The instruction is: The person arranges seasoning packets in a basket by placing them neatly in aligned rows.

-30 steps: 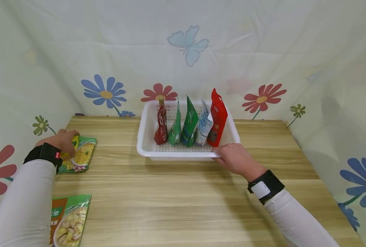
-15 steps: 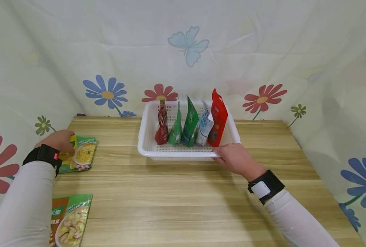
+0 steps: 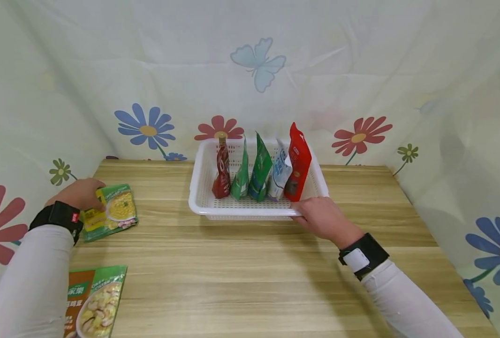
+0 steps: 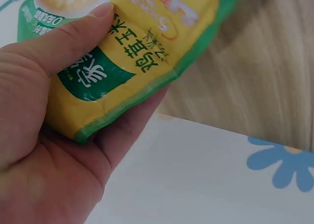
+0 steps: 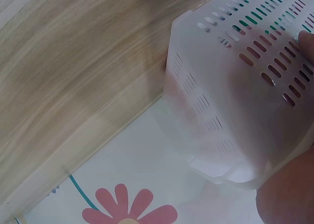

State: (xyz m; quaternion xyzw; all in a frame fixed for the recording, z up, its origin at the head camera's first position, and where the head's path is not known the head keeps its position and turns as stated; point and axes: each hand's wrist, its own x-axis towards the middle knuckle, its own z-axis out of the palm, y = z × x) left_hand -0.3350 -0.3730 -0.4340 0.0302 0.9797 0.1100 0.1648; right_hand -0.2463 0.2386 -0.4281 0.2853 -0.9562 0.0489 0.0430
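At the left of the table my left hand (image 3: 76, 193) grips a yellow and green soup packet (image 3: 114, 212) by its edge. In the left wrist view the thumb lies across the front of that packet (image 4: 142, 52) and the fingers are behind it. My right hand (image 3: 323, 220) holds the front right rim of a white plastic basket (image 3: 241, 211). Inside the basket stand a dark red pouch with a gold cap (image 3: 222, 176), a light green packet (image 3: 240, 178), a darker green packet (image 3: 260, 173), a white and blue packet (image 3: 279, 173) and a red pouch (image 3: 298, 164).
A brown and green packet (image 3: 95, 300) lies at the front left, partly hidden by the left sleeve (image 3: 32, 281). The wooden table (image 3: 216, 281) is bordered by flower-printed cloth (image 3: 182, 70) at the back and sides.
The soup packet has turned and shifted slightly right and toward me in my left hand. My right hand and the basket have stayed in place.
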